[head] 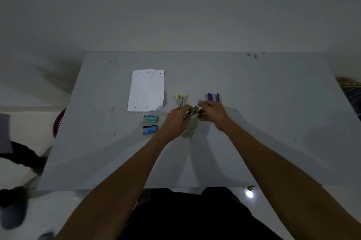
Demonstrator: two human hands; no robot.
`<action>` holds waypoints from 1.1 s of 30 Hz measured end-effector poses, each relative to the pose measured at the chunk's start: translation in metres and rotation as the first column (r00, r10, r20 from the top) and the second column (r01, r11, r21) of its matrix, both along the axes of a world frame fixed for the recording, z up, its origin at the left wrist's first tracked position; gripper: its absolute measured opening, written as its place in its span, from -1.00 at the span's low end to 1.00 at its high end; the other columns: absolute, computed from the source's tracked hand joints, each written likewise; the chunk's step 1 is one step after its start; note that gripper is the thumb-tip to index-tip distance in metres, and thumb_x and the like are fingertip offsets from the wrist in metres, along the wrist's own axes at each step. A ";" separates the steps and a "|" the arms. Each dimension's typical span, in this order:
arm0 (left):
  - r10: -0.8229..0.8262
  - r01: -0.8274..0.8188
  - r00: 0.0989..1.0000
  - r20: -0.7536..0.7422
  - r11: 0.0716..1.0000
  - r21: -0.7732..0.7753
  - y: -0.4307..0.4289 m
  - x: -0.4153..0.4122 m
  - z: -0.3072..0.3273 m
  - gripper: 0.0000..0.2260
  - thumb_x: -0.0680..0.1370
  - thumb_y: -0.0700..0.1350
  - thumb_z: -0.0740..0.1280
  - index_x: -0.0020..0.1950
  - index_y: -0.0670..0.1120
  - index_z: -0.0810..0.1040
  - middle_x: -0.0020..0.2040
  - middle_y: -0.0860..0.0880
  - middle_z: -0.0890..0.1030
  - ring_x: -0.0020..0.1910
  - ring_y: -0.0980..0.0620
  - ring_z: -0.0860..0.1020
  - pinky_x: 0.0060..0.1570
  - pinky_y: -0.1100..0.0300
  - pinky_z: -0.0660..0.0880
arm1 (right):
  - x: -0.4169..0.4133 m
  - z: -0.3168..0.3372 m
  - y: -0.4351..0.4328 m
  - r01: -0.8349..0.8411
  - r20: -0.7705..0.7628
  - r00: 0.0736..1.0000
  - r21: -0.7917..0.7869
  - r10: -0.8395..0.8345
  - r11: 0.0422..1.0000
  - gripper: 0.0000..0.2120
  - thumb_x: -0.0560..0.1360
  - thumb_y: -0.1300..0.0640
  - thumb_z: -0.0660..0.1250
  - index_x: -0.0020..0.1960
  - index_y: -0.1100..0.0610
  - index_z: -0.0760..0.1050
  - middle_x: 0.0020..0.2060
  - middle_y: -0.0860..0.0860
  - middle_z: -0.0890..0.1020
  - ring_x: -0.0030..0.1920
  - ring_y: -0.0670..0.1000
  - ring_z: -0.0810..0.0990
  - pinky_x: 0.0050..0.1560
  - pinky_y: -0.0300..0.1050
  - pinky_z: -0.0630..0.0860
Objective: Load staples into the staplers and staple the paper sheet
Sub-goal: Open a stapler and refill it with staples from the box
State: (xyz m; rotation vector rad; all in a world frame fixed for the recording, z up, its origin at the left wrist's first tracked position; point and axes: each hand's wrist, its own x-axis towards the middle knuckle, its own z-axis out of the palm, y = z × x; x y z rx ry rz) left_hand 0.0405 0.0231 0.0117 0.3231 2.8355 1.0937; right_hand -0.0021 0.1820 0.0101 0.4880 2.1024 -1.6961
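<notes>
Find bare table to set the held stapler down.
Free: the right side of the table, beyond the purple stapler; the far strip behind the paper; the left margin beside the green box and blue box. Crowded: the centre, where left hand and right hand meet at the held stapler, near the yellow stapler.

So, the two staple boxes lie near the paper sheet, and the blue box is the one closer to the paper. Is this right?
Not quite. The head view shows the green staple box closer to the paper sheet; the blue staple box lies beyond the green one, farther from the sheet. Both boxes do lie near the paper.
</notes>
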 end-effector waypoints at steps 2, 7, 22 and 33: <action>-0.002 0.002 1.000 0.000 1.000 0.002 0.002 -0.001 -0.002 -0.80 0.53 -0.24 0.28 0.15 -0.13 0.52 -0.06 -0.18 0.64 -0.11 -0.17 0.58 -0.18 0.17 0.41 | -0.002 0.001 -0.004 -0.007 0.024 1.000 -0.100 0.010 0.995 -0.83 0.52 0.16 0.36 -0.02 0.28 0.59 -0.19 0.17 0.65 -0.23 0.08 0.64 -0.16 -0.08 0.61; -0.002 0.002 1.000 0.003 1.000 0.001 -0.002 0.003 -0.005 -0.73 0.54 -0.22 0.27 0.23 -0.12 0.46 -0.04 -0.18 0.62 -0.10 -0.17 0.58 -0.16 0.14 0.42 | -0.001 -0.006 -0.008 0.057 0.007 0.998 -0.171 -0.057 0.984 -0.95 0.48 0.28 0.38 -0.13 0.27 0.59 -0.22 0.17 0.64 -0.19 0.07 0.64 -0.09 -0.10 0.63; 0.247 -0.174 0.947 0.205 0.931 -0.321 -0.031 0.046 -0.052 -0.80 0.57 -0.01 0.27 0.06 -0.08 0.61 -0.04 -0.08 0.61 -0.06 -0.08 0.59 -0.12 0.06 0.57 | 0.012 -0.071 -0.024 0.072 -0.010 0.997 0.137 -0.072 0.988 -0.85 0.48 0.26 0.37 0.02 0.29 0.63 -0.04 0.21 0.66 -0.07 0.13 0.67 0.05 0.07 0.63; 0.296 -0.271 0.954 0.049 0.921 -0.280 -0.058 0.053 -0.038 -0.61 0.49 0.07 0.33 0.18 -0.16 0.52 0.13 -0.15 0.54 0.14 -0.13 0.49 0.01 0.02 0.49 | 0.008 -0.054 -0.023 -0.006 -0.030 0.999 0.291 0.016 0.957 -0.78 0.47 0.18 0.38 0.04 0.29 0.63 -0.19 0.13 0.62 -0.15 0.06 0.58 -0.17 -0.14 0.54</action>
